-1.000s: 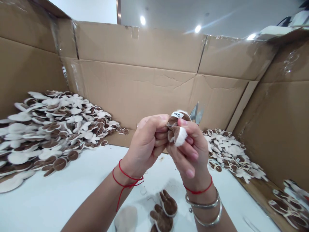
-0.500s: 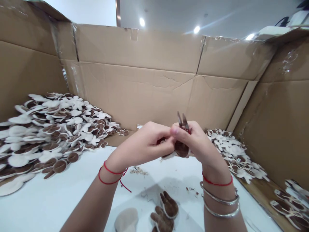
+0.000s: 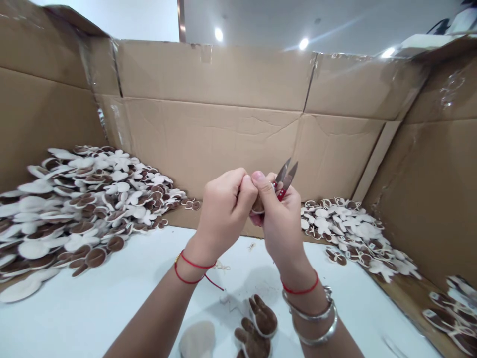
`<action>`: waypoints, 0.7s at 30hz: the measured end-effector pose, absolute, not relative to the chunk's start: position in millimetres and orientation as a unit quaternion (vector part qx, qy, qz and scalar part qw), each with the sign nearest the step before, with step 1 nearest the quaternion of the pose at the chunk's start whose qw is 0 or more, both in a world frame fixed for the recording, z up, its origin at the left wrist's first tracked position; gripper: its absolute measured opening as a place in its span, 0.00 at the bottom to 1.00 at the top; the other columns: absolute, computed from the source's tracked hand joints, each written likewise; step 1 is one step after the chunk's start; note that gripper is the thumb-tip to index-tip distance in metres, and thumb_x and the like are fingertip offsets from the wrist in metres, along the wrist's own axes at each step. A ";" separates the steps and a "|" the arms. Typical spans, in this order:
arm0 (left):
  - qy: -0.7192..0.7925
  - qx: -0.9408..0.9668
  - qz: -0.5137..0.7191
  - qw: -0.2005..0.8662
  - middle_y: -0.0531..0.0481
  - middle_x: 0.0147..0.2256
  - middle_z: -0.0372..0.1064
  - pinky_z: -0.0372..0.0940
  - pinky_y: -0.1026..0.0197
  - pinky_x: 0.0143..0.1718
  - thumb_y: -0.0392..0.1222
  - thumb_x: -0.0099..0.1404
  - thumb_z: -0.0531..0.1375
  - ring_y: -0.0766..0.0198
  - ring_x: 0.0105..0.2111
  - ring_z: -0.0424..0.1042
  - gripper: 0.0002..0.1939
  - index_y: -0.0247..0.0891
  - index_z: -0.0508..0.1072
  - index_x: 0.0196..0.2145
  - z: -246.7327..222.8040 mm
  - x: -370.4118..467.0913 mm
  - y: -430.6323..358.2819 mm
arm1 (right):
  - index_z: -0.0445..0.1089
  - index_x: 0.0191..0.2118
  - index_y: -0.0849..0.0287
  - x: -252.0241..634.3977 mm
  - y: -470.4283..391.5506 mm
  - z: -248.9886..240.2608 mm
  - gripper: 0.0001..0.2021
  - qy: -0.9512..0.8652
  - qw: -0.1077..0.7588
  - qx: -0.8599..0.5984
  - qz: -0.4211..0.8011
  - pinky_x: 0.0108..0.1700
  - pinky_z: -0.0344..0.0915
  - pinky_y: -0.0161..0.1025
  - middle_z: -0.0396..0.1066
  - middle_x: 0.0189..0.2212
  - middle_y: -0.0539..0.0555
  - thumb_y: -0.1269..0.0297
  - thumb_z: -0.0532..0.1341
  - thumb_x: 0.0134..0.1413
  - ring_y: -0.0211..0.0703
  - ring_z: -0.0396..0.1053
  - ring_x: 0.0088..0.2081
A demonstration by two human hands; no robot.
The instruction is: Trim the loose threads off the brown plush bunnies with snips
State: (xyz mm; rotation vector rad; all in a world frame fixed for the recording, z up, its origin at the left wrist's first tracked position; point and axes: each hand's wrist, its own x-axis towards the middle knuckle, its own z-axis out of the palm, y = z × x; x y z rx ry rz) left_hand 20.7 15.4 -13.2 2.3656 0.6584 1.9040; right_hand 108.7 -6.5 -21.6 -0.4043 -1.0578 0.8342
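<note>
While my right hand [image 3: 282,226] gripped open snips [image 3: 289,179], my left hand [image 3: 224,211] pinched the brown piece [image 3: 258,205], requiring blade clearance.

Right hand [image 3: 279,209] holds red-handled snips [image 3: 286,181], thumb touching the left hand [image 3: 227,209]

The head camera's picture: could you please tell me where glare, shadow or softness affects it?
In the head view, the ceiling lights glare, with a pale streak near the middle one; tape on the right cardboard wall glints; soft shadows darken the white table towards the centre; the pale piece at the bottom looks slightly soft.
</note>
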 end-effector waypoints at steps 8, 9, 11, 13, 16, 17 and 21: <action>0.116 0.760 0.587 0.256 0.59 0.18 0.52 0.51 0.66 0.20 0.39 0.73 0.48 0.71 0.18 0.53 0.19 0.39 0.57 0.22 -6.9 15.6 9.3 | 0.55 0.24 0.56 105.5 -8.6 -28.1 0.18 -0.528 0.776 -0.157 0.307 0.15 0.53 0.27 0.54 0.15 0.41 0.57 0.59 0.62 0.29 0.54 0.15; 0.112 0.772 0.568 0.262 0.58 0.18 0.53 0.52 0.66 0.21 0.39 0.73 0.48 0.71 0.19 0.53 0.19 0.39 0.57 0.22 -4.7 12.0 10.3 | 0.56 0.24 0.56 109.5 -7.8 -27.7 0.18 -0.543 0.765 -0.171 0.300 0.15 0.54 0.27 0.56 0.16 0.41 0.56 0.59 0.62 0.30 0.55 0.15; 0.116 0.791 0.541 0.262 0.58 0.20 0.53 0.53 0.67 0.23 0.40 0.74 0.47 0.71 0.21 0.53 0.19 0.38 0.58 0.23 -0.8 4.7 11.9 | 0.57 0.25 0.56 118.0 -6.0 -26.6 0.17 -0.575 0.742 -0.194 0.283 0.16 0.54 0.28 0.57 0.16 0.42 0.55 0.58 0.63 0.30 0.56 0.16; 0.133 0.803 0.522 0.253 0.57 0.21 0.53 0.53 0.66 0.24 0.43 0.75 0.45 0.70 0.22 0.54 0.20 0.38 0.59 0.24 1.9 -1.5 12.5 | 0.57 0.25 0.56 126.3 -4.7 -25.3 0.18 -0.610 0.720 -0.211 0.255 0.17 0.54 0.29 0.57 0.16 0.42 0.55 0.57 0.64 0.31 0.56 0.17; 0.184 0.797 0.540 0.201 0.55 0.23 0.55 0.53 0.64 0.26 0.49 0.75 0.42 0.69 0.24 0.56 0.23 0.37 0.61 0.25 4.1 -6.7 10.9 | 0.55 0.24 0.56 137.3 -4.9 -23.1 0.19 -0.648 0.691 -0.249 0.202 0.19 0.55 0.30 0.56 0.15 0.42 0.55 0.59 0.62 0.32 0.56 0.18; 0.201 0.789 0.554 0.172 0.55 0.23 0.55 0.53 0.63 0.26 0.50 0.74 0.43 0.68 0.24 0.56 0.22 0.37 0.61 0.25 4.5 -7.2 9.6 | 0.55 0.23 0.56 140.4 -5.6 -22.4 0.20 -0.652 0.687 -0.264 0.184 0.20 0.54 0.31 0.56 0.15 0.42 0.55 0.60 0.61 0.32 0.57 0.19; 0.205 0.803 0.546 0.126 0.57 0.20 0.50 0.48 0.62 0.24 0.51 0.73 0.48 0.69 0.22 0.52 0.23 0.38 0.58 0.22 4.8 -4.7 1.3 | 0.56 0.23 0.57 150.0 -8.9 -21.8 0.20 -0.659 0.679 -0.310 0.093 0.21 0.53 0.32 0.57 0.16 0.43 0.54 0.63 0.59 0.33 0.56 0.19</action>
